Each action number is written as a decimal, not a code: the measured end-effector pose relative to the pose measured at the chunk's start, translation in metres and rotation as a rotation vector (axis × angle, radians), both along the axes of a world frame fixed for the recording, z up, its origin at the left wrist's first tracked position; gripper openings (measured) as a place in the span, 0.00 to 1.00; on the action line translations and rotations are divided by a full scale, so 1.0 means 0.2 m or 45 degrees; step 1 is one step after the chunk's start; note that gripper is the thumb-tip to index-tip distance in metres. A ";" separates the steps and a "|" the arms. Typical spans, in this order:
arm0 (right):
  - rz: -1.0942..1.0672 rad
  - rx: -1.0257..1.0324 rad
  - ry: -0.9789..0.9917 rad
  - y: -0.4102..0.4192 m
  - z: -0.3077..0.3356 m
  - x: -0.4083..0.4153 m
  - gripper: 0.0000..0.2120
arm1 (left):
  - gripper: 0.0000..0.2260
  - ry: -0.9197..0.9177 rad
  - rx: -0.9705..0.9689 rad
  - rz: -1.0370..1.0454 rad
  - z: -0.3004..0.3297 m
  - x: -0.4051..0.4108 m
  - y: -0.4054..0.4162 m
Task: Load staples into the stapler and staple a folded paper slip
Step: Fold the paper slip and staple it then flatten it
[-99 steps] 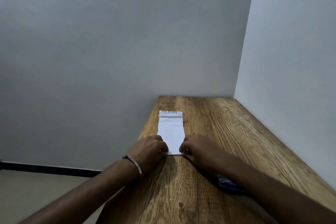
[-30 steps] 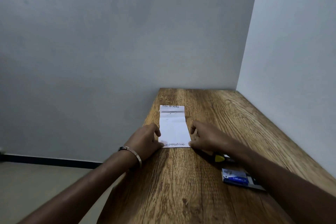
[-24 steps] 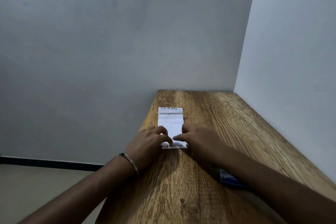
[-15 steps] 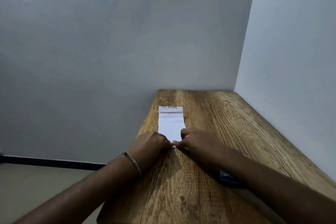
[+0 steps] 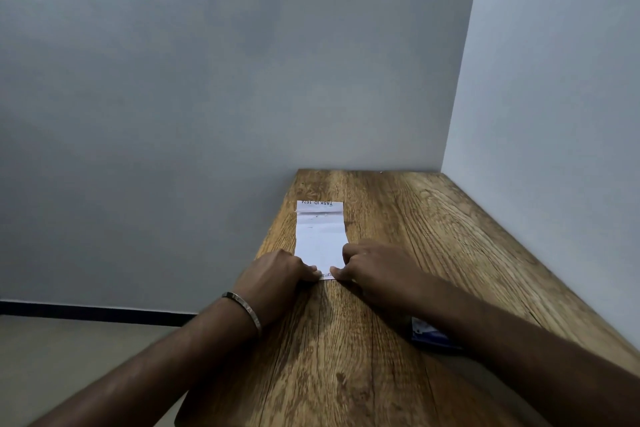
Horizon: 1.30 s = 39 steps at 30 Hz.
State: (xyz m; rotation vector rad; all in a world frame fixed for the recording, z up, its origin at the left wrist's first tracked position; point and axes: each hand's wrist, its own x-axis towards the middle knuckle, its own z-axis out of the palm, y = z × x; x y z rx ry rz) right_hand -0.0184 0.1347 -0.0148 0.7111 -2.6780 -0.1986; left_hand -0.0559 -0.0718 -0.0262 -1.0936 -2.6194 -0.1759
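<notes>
Both hands pinched the near end of the slip [image 5: 320,239], the left hand [image 5: 277,276] and right hand [image 5: 375,270] equally close, as its long axis ran away from them toward the far wall on the table [image 5: 433,253].

Paper slip [image 5: 320,239] on the wooden table [image 5: 398,253]: far end carries upside-down print reading "TASK ID 1624", last digits approx. Near edge has another printed line, mostly covered by fingertips [image 5: 335,272], only a few letters showing, not legible. Blue-and-white box [image 5: 427,334] under the right forearm has markings, too small and blurred to read
</notes>
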 end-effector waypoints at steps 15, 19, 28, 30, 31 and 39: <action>0.025 -0.028 -0.066 0.11 -0.01 0.01 0.16 | 0.15 -0.056 -0.006 0.131 0.00 0.01 -0.07; 0.039 -0.067 -0.064 0.12 -0.02 0.00 0.15 | 0.15 -0.103 0.001 0.152 -0.01 0.00 -0.08; 0.031 -0.093 -0.072 0.15 -0.02 0.01 0.15 | 0.14 -0.163 0.021 0.139 0.01 0.00 -0.11; 0.027 -0.114 -0.083 0.14 -0.02 0.01 0.14 | 0.15 -0.164 0.046 0.130 0.01 0.00 -0.13; 0.028 -0.128 -0.087 0.14 -0.01 0.01 0.13 | 0.15 -0.161 0.059 0.128 0.01 0.00 -0.13; -0.041 -0.186 -0.149 0.06 0.06 -0.04 0.11 | 0.11 -0.140 0.168 0.155 0.03 0.00 -0.12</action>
